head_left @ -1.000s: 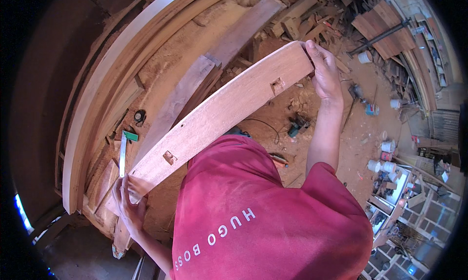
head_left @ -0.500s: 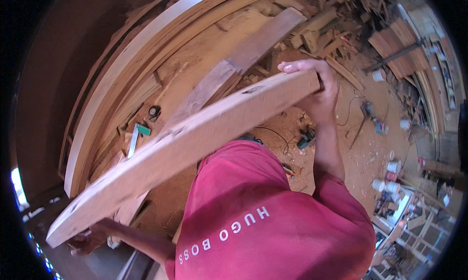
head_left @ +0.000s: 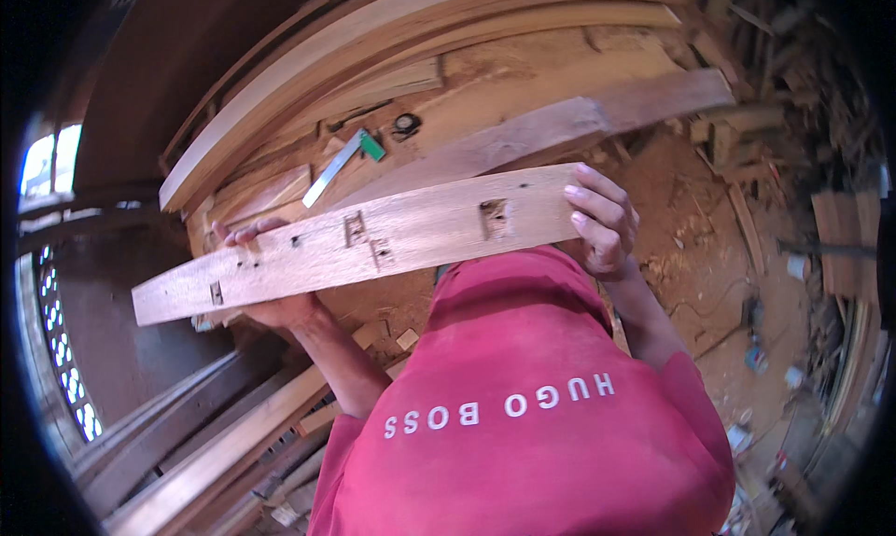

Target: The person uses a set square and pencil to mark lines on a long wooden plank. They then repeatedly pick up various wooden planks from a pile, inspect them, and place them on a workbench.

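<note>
Plank: a long pale wooden plank [head_left: 373,237] with several small rectangular mortise cuts in its face, held up in front of the person's red shirt [head_left: 532,415], running from lower left to upper right.
Left hand: the left hand [head_left: 266,293] is under and behind the plank near its left part; fingers [head_left: 245,233] curl over the far edge, wrapped around the wood, with the palm beneath.
Right hand: the right hand [head_left: 602,223] grips the plank's right end; fingers [head_left: 597,186] lie bent over the end and top face, closed on the wood.
Bench: a sawdust-covered bench [head_left: 523,97] lies beyond the plank, carrying a darker board [head_left: 579,125] laid at a slant.
Small things: a steel ruler with a green end [head_left: 341,163] and a small dark ring-shaped item [head_left: 406,124] rest on the bench, well apart from the hands.
Behind: long curved timbers [head_left: 373,51] run along the bench's far side.
Floor: scrap wood and tools [head_left: 765,331] lie scattered on the dusty floor at right.
</note>
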The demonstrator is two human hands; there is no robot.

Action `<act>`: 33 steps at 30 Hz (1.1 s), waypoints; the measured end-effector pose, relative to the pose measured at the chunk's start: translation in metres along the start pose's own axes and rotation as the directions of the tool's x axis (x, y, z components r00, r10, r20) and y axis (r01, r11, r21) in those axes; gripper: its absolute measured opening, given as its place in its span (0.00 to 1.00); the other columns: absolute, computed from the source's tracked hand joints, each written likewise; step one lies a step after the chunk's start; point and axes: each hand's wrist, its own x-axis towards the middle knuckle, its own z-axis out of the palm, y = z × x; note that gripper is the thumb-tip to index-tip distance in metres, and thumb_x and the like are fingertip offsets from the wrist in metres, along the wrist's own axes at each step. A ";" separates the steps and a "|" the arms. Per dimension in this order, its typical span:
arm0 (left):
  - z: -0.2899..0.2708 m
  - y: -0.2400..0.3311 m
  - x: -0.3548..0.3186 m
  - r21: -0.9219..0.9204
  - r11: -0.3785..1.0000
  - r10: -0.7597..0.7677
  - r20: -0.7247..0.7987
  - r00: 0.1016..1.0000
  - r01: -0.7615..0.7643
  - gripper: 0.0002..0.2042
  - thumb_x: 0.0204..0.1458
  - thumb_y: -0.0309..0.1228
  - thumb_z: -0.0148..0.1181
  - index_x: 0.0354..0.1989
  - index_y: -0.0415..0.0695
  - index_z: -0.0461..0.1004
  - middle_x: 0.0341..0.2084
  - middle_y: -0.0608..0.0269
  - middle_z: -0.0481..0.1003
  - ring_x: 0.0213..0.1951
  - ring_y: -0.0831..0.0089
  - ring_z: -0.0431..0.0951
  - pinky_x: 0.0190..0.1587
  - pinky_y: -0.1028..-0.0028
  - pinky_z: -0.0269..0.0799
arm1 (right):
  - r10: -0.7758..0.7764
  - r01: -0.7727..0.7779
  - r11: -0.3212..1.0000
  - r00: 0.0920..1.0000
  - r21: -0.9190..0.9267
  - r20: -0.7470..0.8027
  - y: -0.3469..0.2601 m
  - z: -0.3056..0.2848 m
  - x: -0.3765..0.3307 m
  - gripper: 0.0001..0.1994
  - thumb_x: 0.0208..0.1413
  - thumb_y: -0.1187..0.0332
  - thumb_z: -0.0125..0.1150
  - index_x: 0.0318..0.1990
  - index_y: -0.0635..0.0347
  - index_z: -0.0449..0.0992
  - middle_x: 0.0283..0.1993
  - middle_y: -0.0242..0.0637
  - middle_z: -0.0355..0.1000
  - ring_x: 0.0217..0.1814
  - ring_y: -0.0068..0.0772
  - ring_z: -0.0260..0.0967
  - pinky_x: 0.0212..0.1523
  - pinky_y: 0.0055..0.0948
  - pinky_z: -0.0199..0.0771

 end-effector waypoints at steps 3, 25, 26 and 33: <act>0.021 0.008 0.011 -0.039 0.999 0.032 0.121 0.992 -0.028 0.31 0.61 0.49 0.48 0.64 0.38 0.64 0.45 0.59 0.71 0.49 0.63 0.70 0.62 0.55 0.57 | -0.017 0.016 0.999 1.000 0.030 0.017 0.002 0.021 -0.010 0.11 0.54 0.76 0.62 0.41 0.57 0.67 0.47 0.41 0.75 0.53 0.52 0.76 0.43 0.39 0.85; 0.088 0.031 0.067 0.412 0.878 0.132 0.281 0.951 -0.244 0.47 0.43 0.69 0.62 0.66 0.50 0.59 0.52 0.43 0.71 0.53 0.48 0.73 0.57 0.42 0.65 | 0.228 -0.287 0.954 0.887 0.091 0.401 0.000 0.034 -0.032 0.15 0.44 0.64 0.75 0.38 0.58 0.78 0.46 0.39 0.76 0.47 0.44 0.75 0.45 0.38 0.79; 0.094 0.025 0.068 0.449 0.850 0.171 0.257 0.951 -0.274 0.48 0.43 0.69 0.61 0.67 0.48 0.58 0.52 0.40 0.71 0.52 0.46 0.75 0.54 0.44 0.71 | 0.233 -0.291 0.952 0.887 0.091 0.398 0.002 0.034 -0.033 0.14 0.45 0.65 0.75 0.37 0.58 0.78 0.45 0.39 0.76 0.46 0.43 0.75 0.44 0.37 0.79; 0.108 0.003 0.085 0.827 0.548 0.018 0.143 0.990 -0.129 0.47 0.48 0.61 0.63 0.66 0.37 0.56 0.52 0.39 0.72 0.51 0.48 0.77 0.51 0.56 0.78 | 0.280 -0.336 0.937 0.887 0.099 0.367 0.002 0.033 -0.028 0.14 0.46 0.67 0.74 0.39 0.58 0.78 0.43 0.38 0.77 0.42 0.43 0.76 0.41 0.37 0.79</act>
